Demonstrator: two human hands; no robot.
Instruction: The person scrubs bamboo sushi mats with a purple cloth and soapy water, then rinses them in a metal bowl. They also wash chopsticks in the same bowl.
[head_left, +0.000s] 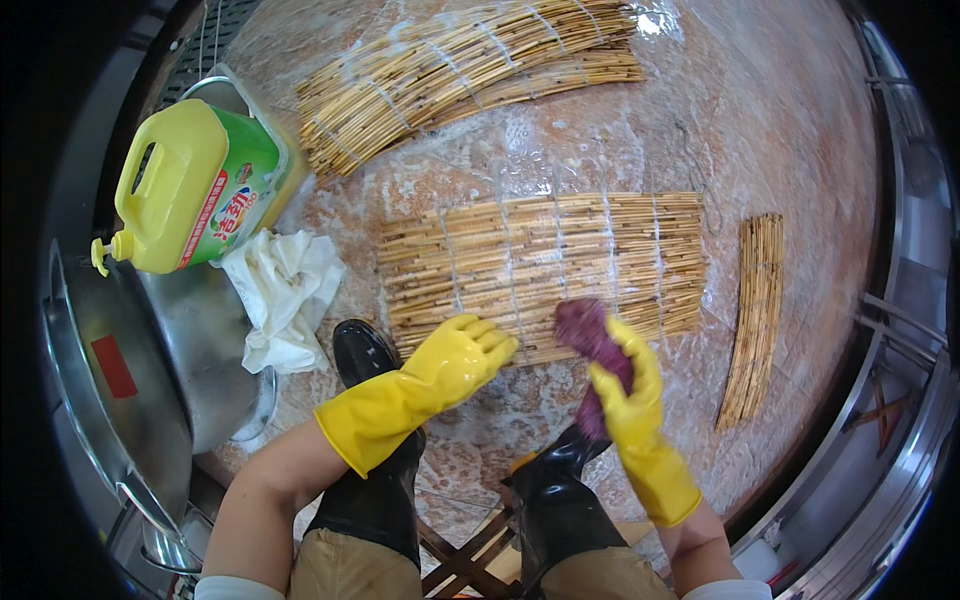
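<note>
A mat of thin reed or bamboo sticks (540, 262), bound by rows of pale cord, lies flat on the wet floor before me. My left hand (461, 356), in a yellow rubber glove, rests at the mat's near edge with nothing visible in its fingers; its palm side is hidden. In the matching glove, my right hand (630, 382) grips a purple cloth (592, 330), which looks blurred. The cloth's upper end is over the near right part of the mat, and its lower end hangs by my right boot (570, 480). White suds cling to the sticks.
More stick mats (465, 75) lie stacked at the far side, and a narrow strip of matting (754, 322) lies at right. To the left are a yellow-green detergent jug (176, 184), a crumpled white cloth (285, 292) and a large metal pan (127, 337). Steel fixtures (911, 330) line the right.
</note>
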